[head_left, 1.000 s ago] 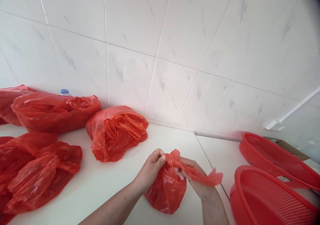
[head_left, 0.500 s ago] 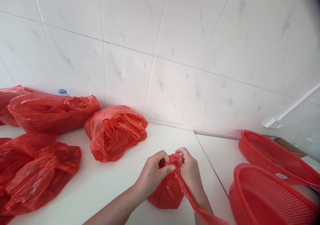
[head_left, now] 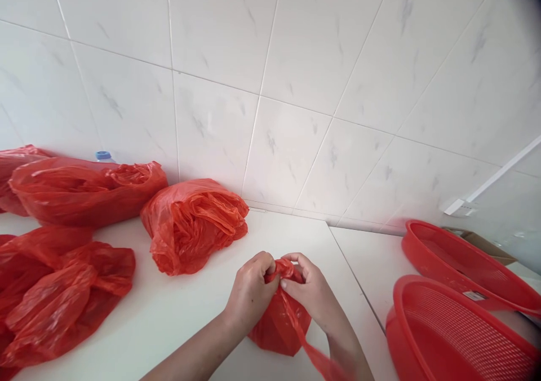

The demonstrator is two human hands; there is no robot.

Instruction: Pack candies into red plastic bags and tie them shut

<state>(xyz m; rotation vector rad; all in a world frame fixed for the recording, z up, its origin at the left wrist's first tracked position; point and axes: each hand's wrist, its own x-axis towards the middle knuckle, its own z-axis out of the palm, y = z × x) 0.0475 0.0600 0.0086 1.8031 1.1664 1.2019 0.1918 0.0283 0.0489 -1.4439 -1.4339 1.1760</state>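
A red plastic bag rests on the white table in front of me, its lower part rounded and its neck gathered at the top. My left hand pinches the gathered neck from the left, thumb and fingers closed. From the right, my right hand grips the same neck, with the thumb pressed against the twisted plastic. A long red strip of the plastic trails down from the neck toward the lower right. What is inside the bag is hidden.
A bundled red bag lies left of my hands, and loose red bags cover the table's left side. Behind stands a fuller red bag with a blue bottle cap beyond. Red baskets stand right. A tiled wall closes the back.
My hands have come closer together at the bag's neck. The right hand has turned, bringing its thumb to the front, and the trailing strip now hangs more to the left.
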